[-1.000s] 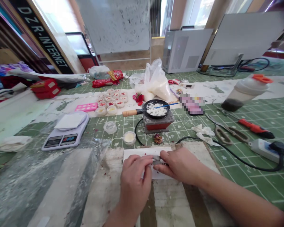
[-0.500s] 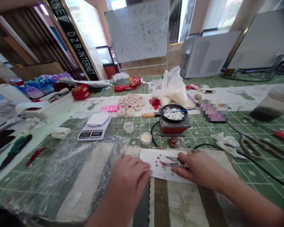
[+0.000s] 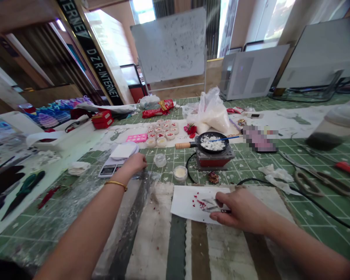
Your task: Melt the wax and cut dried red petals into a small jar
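My right hand [image 3: 236,208] holds small scissors [image 3: 212,205], their blades apart over red petal bits [image 3: 198,201] on a white paper sheet [image 3: 182,202]. Reaching forward, my left hand [image 3: 137,163] is beside the white kitchen scale [image 3: 107,170]; its fingers look curled, and anything between them is too small to make out. To its right are a small clear lid [image 3: 160,160] and a round cup of pale wax [image 3: 180,173]. A dried flower [image 3: 213,177] lies just beyond the paper.
A small black pan [image 3: 214,142] of white chunks sits on a burner [image 3: 215,161]. Behind are several filled cups [image 3: 163,130], a pink mold [image 3: 137,138] and a plastic bag [image 3: 216,112]. Large scissors [image 3: 312,175] and a cable [image 3: 259,179] lie right, dark-green-handled shears [image 3: 26,188] left.
My left hand has moved from beside the paper forward and left to the scale. My right hand stays by the paper with the scissors, which have shifted slightly.
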A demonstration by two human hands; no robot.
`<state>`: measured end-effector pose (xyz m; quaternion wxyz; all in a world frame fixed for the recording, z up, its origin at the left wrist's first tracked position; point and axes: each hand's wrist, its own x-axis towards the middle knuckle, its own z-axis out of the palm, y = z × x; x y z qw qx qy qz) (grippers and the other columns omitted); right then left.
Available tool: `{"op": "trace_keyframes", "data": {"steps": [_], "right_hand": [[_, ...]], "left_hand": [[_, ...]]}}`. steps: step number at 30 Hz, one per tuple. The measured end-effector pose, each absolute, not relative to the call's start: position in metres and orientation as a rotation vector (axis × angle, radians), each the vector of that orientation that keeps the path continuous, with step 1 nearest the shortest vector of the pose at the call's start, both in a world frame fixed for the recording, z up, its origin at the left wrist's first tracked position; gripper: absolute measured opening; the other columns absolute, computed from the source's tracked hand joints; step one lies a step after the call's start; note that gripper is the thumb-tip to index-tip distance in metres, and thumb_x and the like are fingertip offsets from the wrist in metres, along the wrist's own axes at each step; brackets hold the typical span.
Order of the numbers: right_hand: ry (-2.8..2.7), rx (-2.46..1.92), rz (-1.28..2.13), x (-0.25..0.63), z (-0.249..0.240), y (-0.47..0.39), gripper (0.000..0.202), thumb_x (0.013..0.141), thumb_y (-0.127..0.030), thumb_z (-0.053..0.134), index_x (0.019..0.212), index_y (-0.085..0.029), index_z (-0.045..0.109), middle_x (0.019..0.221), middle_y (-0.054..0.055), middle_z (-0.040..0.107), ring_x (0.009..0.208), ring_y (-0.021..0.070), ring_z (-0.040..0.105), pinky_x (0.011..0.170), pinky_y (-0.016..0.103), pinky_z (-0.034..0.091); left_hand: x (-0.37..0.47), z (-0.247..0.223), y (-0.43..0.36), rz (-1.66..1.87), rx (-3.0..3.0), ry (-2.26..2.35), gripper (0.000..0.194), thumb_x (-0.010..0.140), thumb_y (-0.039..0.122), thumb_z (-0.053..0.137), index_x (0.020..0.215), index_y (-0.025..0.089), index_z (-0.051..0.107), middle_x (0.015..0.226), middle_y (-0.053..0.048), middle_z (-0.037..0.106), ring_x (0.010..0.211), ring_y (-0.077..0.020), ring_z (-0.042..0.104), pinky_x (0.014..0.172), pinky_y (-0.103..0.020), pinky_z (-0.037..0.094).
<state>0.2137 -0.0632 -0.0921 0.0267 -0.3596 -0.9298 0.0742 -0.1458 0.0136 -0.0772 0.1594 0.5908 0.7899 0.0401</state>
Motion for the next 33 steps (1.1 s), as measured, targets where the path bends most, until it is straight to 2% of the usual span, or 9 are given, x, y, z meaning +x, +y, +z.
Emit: {"op": "trace_keyframes", "data": {"steps": [3,9,11,13,16,18,20,23,33], "right_hand": [[-2.867,-1.086,0.260,0.215,-0.092,-0.064,0.036,0.085,-0.050,0.040,0.078,-0.019,0.055,0.061,0.003,0.065,0.052,0.0159,0.058,0.048,0.026,0.019],[-2.877,-1.084,0.289,0.214,-0.092,-0.063,0.037,0.085,-0.051,0.039,0.078,-0.019,0.054,0.061,0.003,0.064,0.053,0.0173,0.059,0.048,0.027,0.018],[-2.876,-1.096,0.307,0.214,-0.092,-0.062,0.036,0.085,-0.051,0.039,0.078,-0.019,0.055,0.061,0.003,0.064,0.053,0.0177,0.059,0.048,0.027,0.018],[-2.851,-1.125,0.327,0.214,-0.092,-0.062,0.037,0.084,-0.052,0.039,0.077,-0.019,0.055,0.061,0.003,0.064,0.054,0.0180,0.059,0.048,0.026,0.018],[-2.787,-1.197,0.377,0.215,-0.092,-0.060,0.039,0.084,-0.054,0.038,0.077,-0.019,0.054,0.061,0.003,0.064,0.055,0.0176,0.058,0.049,0.026,0.020],[-2.744,-1.234,0.450,0.215,-0.091,-0.059,0.040,0.084,-0.055,0.037,0.078,-0.019,0.054,0.062,0.003,0.064,0.055,0.0161,0.056,0.048,0.025,0.020],[-2.694,-1.254,0.545,0.214,-0.091,-0.059,0.040,0.085,-0.055,0.036,0.078,-0.019,0.053,0.063,0.002,0.063,0.053,0.0134,0.052,0.048,0.024,0.021],[-2.622,-1.246,0.679,0.213,-0.090,-0.058,0.040,0.086,-0.054,0.035,0.076,-0.018,0.050,0.064,0.001,0.060,0.051,0.0102,0.046,0.048,0.022,0.022],[-2.599,-1.205,0.906,0.212,-0.095,-0.057,0.040,0.086,-0.054,0.035,0.077,-0.018,0.050,0.062,0.000,0.056,0.051,0.0087,0.043,0.047,0.021,0.022]], "left_hand": [[-0.142,-0.088,0.018,0.157,1.599,2.266,0.032,0.084,0.032,0.051,0.111,0.016,0.053,0.112,-0.007,0.055,0.096,-0.0204,0.056,0.080,-0.040,0.048],[-0.143,-0.083,0.027,0.412,1.417,2.221,0.031,0.084,0.031,0.051,0.111,0.015,0.053,0.111,-0.007,0.056,0.094,-0.0196,0.057,0.078,-0.040,0.049],[-0.138,-0.071,0.020,0.549,1.364,2.162,0.028,0.083,0.031,0.053,0.104,0.013,0.056,0.103,-0.006,0.059,0.086,-0.0172,0.058,0.073,-0.036,0.050],[-0.125,-0.057,0.002,0.710,1.325,2.060,0.023,0.078,0.030,0.058,0.091,0.010,0.060,0.085,-0.004,0.062,0.070,-0.0140,0.058,0.062,-0.028,0.048],[-0.087,-0.045,-0.040,0.928,1.284,1.829,0.026,0.076,0.034,0.059,0.093,0.015,0.061,0.076,-0.001,0.064,0.058,-0.0084,0.053,0.055,-0.022,0.043],[-0.053,-0.050,-0.069,1.127,1.094,1.528,0.027,0.066,0.032,0.068,0.086,0.014,0.064,0.070,-0.001,0.065,0.053,-0.0072,0.051,0.053,-0.020,0.041],[-0.020,-0.064,-0.090,1.121,0.867,1.263,0.024,0.061,0.026,0.074,0.078,0.013,0.065,0.064,-0.003,0.065,0.051,-0.0067,0.051,0.050,-0.019,0.038],[0.013,-0.089,-0.103,1.093,0.684,1.093,0.017,0.065,0.021,0.071,0.078,0.012,0.065,0.066,-0.003,0.066,0.053,-0.0060,0.052,0.051,-0.018,0.036],[0.018,-0.109,-0.101,1.014,0.566,1.021,0.014,0.068,0.019,0.068,0.078,0.013,0.059,0.066,-0.002,0.067,0.048,-0.0054,0.053,0.048,-0.017,0.036]]}}
